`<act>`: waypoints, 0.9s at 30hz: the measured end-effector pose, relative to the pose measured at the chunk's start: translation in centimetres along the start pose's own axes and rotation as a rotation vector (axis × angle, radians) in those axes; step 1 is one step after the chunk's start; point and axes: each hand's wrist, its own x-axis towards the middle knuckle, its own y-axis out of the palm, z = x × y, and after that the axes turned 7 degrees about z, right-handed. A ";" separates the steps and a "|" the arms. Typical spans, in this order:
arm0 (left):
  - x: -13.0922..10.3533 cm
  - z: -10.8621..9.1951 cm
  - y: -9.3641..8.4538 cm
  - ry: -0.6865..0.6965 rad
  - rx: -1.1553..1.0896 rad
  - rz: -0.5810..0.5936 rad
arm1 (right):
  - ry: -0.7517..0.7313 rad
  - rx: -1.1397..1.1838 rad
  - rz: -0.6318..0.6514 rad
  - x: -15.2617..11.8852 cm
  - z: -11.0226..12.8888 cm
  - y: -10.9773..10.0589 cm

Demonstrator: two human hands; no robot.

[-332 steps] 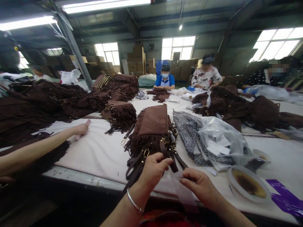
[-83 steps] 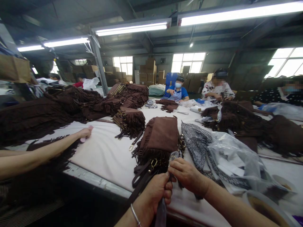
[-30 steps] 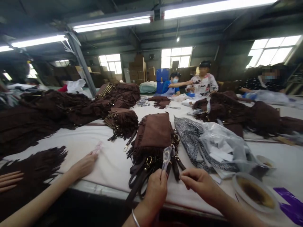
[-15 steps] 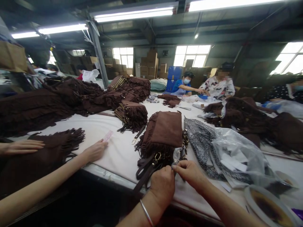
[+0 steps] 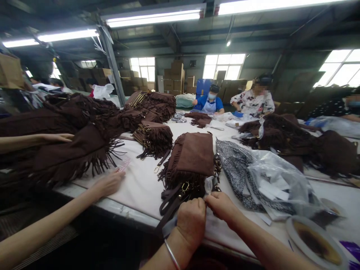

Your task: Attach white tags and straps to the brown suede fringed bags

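Note:
My left hand [image 5: 191, 221], with a silver bangle at the wrist, is a closed fist at the table's front edge. A dark strap and a grey strip show beside its wrist. My right hand [image 5: 222, 206] is pinched against it, at the lower end of a small clear plastic wrap [image 5: 208, 185]. Just beyond both hands lies a stack of brown fringed bags [image 5: 195, 152], with a gold clasp [image 5: 185, 186] on its near side. What exactly lies inside my fist is hidden.
At the left, a co-worker's hand holds a pink comb [image 5: 124, 165] near a fringed brown piece [image 5: 73, 150]. Grey patterned cloth [image 5: 234, 168], a clear plastic bag [image 5: 281, 180] and a tape roll [image 5: 316, 242] lie right. More people sit across the table.
The co-worker at the left has lifted and shifted the fringed piece. Across the table, the person in blue has drawn back an outstretched arm. My hands remain together, the fist slightly lower.

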 end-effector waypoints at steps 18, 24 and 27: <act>0.5 0.6 -1.0 -0.201 -0.428 0.129 | -0.083 0.293 0.148 -2.9 -0.4 -2.0; 1.3 1.2 -2.2 -0.357 -0.918 0.198 | -0.103 0.489 0.089 -3.1 -1.5 -2.1; 1.3 1.0 -1.9 -0.416 -1.053 0.228 | -0.141 0.519 0.072 -3.3 -1.2 -1.8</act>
